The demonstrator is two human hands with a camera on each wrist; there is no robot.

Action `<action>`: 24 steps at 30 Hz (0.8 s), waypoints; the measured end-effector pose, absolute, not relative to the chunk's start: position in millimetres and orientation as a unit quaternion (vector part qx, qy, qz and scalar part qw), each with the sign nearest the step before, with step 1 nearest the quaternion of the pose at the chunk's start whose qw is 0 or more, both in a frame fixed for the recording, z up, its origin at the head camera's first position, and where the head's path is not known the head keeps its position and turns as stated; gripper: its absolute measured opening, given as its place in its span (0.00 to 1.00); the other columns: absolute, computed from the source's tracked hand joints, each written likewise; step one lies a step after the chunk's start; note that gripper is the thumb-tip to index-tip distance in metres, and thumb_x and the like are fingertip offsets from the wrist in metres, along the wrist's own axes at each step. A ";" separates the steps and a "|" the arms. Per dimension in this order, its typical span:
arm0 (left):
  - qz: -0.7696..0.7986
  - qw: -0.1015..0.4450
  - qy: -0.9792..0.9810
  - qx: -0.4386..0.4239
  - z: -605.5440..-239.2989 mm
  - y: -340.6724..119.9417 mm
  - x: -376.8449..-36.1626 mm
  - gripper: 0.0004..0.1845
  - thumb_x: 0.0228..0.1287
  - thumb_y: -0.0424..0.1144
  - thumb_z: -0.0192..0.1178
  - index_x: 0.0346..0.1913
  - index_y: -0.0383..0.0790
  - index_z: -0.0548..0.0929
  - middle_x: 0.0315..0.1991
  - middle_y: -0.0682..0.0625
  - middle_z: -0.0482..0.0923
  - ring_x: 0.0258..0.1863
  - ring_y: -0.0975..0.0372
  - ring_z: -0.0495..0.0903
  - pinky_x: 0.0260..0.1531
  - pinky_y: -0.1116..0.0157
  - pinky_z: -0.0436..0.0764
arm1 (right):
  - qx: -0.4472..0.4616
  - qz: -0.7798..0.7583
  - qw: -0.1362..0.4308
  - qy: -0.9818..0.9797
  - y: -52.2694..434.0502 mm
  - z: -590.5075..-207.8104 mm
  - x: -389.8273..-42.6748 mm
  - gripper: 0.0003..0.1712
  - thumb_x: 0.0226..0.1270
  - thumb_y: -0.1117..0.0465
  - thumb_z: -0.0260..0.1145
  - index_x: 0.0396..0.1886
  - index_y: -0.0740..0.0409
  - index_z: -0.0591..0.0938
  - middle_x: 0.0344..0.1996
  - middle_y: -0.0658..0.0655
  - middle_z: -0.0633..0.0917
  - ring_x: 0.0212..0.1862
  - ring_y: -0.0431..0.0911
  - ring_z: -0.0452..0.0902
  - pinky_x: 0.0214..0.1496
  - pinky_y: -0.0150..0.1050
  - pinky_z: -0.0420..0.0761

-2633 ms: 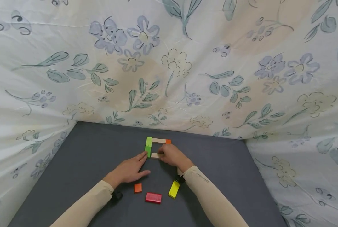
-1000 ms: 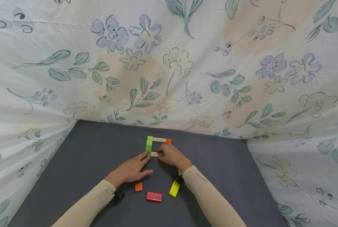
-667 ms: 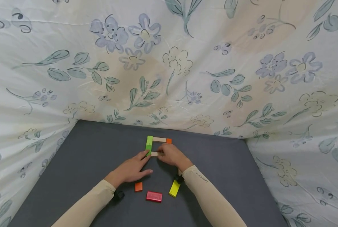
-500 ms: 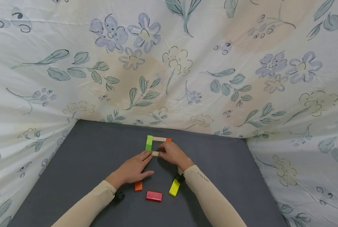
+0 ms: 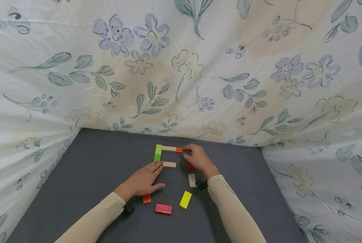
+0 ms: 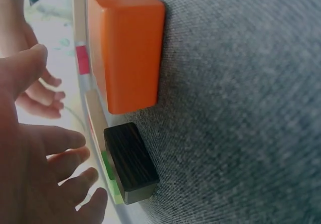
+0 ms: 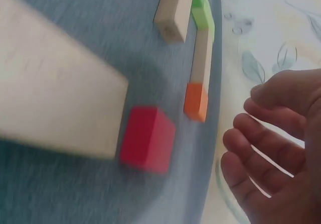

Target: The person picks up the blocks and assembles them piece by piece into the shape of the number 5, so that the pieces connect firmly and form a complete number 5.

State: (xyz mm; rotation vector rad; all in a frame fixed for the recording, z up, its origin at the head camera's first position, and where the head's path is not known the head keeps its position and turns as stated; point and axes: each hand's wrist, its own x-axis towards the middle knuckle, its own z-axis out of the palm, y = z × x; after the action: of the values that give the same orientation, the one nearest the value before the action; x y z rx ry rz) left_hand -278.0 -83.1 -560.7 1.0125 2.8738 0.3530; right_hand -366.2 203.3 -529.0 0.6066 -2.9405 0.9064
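My left hand (image 5: 142, 179) lies with its fingers extended at the near end of the green blocks (image 5: 158, 157) and the left end of a plain wooden block (image 5: 169, 164). Whether its fingertips touch them cannot be told. A black block (image 6: 131, 162) stands beside its fingers in the left wrist view; the head view does not show it. My right hand (image 5: 199, 160) hovers, fingers loosely bent and holding nothing, just right of a small orange block (image 5: 179, 150). That orange block ends a row with another wooden block (image 5: 169, 149). A red block (image 5: 191, 165) is partly hidden below the hand.
Closer to me on the dark cloth lie a yellow block (image 5: 185, 200), a longer red block (image 5: 163, 209), an orange block (image 5: 146, 199) partly behind the left hand, and a wooden block (image 5: 192, 181) by the right wrist. Floral fabric (image 5: 187, 84) surrounds the table.
My right hand has let go of the near wooden block and moved up and right, uncovering the red and wooden blocks. The left hand has shifted slightly over the green block's near end.
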 end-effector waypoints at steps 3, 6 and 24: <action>0.114 0.040 0.936 0.329 -561.3 -84.6 -277.6 0.46 0.81 0.65 0.57 0.85 0.34 0.64 0.86 0.42 0.56 0.85 0.46 0.55 0.79 0.47 0.62 | 0.183 0.278 -0.009 -0.943 211.9 -530.3 -364.5 0.18 0.78 0.63 0.72 0.63 0.60 0.88 0.55 0.55 0.87 0.52 0.50 0.83 0.55 0.51 0.85; 0.117 0.050 0.938 0.323 -564.0 -86.3 -277.3 0.47 0.80 0.65 0.57 0.85 0.34 0.63 0.86 0.43 0.56 0.85 0.47 0.55 0.77 0.47 0.66 | 0.181 0.263 -0.032 -0.947 218.6 -530.8 -362.1 0.20 0.76 0.62 0.74 0.65 0.59 0.88 0.57 0.56 0.86 0.54 0.52 0.82 0.57 0.53 0.85; 0.102 0.040 0.936 0.334 -568.8 -82.8 -282.1 0.47 0.78 0.60 0.64 0.85 0.32 0.62 0.86 0.41 0.56 0.84 0.49 0.58 0.75 0.50 0.71 | 0.162 0.220 -0.075 -0.959 231.5 -546.5 -344.4 0.22 0.69 0.63 0.80 0.61 0.58 0.89 0.52 0.54 0.88 0.48 0.48 0.82 0.56 0.51 0.86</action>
State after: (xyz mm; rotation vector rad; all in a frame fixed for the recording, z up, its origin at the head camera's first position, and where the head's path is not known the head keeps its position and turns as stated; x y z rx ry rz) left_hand -282.1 -82.8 -568.8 1.0246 2.8680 0.3140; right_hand -344.4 231.5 -546.5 0.5357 -3.1660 0.7278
